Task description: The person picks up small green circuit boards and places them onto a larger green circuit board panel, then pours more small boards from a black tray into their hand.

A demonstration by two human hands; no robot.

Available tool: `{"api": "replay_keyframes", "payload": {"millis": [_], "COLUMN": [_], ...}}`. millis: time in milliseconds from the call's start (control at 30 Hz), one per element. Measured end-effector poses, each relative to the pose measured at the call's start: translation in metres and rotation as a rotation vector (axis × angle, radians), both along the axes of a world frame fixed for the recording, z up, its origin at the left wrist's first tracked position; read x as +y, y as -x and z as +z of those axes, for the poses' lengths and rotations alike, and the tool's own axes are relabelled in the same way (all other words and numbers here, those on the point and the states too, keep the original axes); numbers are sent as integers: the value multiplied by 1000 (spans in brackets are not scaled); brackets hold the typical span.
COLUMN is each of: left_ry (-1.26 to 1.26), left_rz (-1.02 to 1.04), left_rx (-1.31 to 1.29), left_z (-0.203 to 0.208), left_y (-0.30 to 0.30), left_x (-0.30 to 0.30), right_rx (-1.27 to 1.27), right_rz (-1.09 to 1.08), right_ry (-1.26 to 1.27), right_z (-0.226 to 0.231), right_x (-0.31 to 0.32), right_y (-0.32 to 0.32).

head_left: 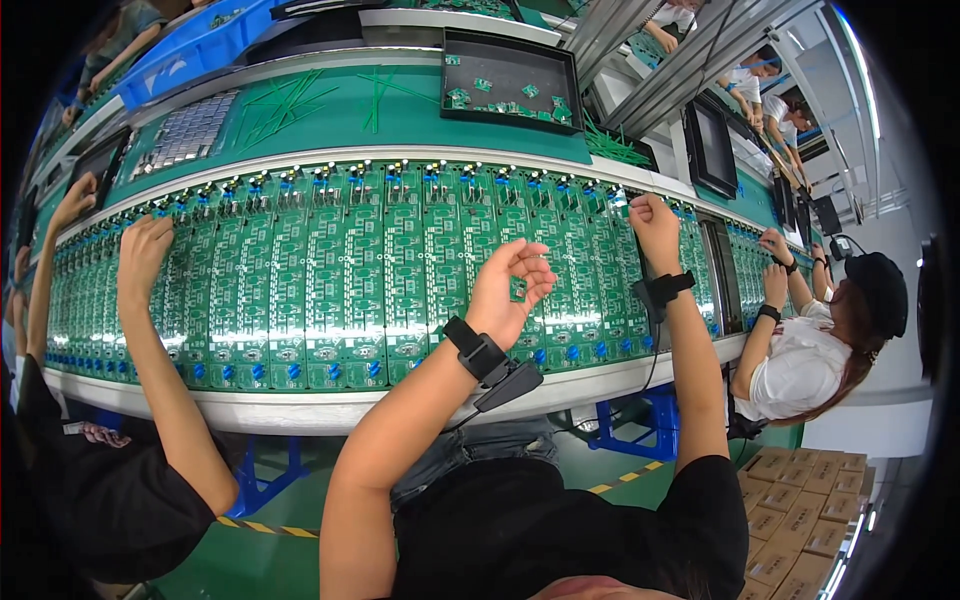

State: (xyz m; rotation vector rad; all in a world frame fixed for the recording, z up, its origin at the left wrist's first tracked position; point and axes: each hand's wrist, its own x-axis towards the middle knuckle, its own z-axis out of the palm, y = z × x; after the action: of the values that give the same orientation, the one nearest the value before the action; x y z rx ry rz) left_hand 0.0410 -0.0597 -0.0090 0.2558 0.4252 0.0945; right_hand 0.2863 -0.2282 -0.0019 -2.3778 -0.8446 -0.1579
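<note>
A long row of green circuit boards [405, 270] lies side by side in front of me, with blue and dark parts along the far ends. My left hand [510, 290] is palm up over the middle boards, its fingers curled round what looks like a small green circuit board [518, 288]. At the far edge of the row, to the right, my right hand [656, 228] has its fingers pinched together beside the upright parts. What sits between those fingertips is hidden. Black straps with cords circle both my wrists.
Behind the row stands a black tray [510, 80] of small green boards. Thin green sticks [285, 105] lie on the green mat. A co-worker's hand [145, 250] touches boards at left; another person [810, 345] works at right. A metal rail [280, 405] edges the line.
</note>
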Motion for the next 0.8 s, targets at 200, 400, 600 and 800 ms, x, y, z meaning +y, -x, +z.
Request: {"api": "replay_keyframes", "payload": {"millis": [200,400,600,800], "left_ry": [-6,-13,-11,4], "left_rz": [24,27,43,47], "left_rx": [-22,-16,-34,-31], "left_z": [1,1,2,-1], "left_y": [0,0,-1,-3], "left_x": [0,0,1,0], "right_rx": [14,31,53,169], "right_rz": [14,24,7,-38], "right_ry": [1,-10,85,188], "right_z": [-5,-3,3,6], "right_x": [-1,1,6,13], "right_y": [-3,-1,-7,-17]}}
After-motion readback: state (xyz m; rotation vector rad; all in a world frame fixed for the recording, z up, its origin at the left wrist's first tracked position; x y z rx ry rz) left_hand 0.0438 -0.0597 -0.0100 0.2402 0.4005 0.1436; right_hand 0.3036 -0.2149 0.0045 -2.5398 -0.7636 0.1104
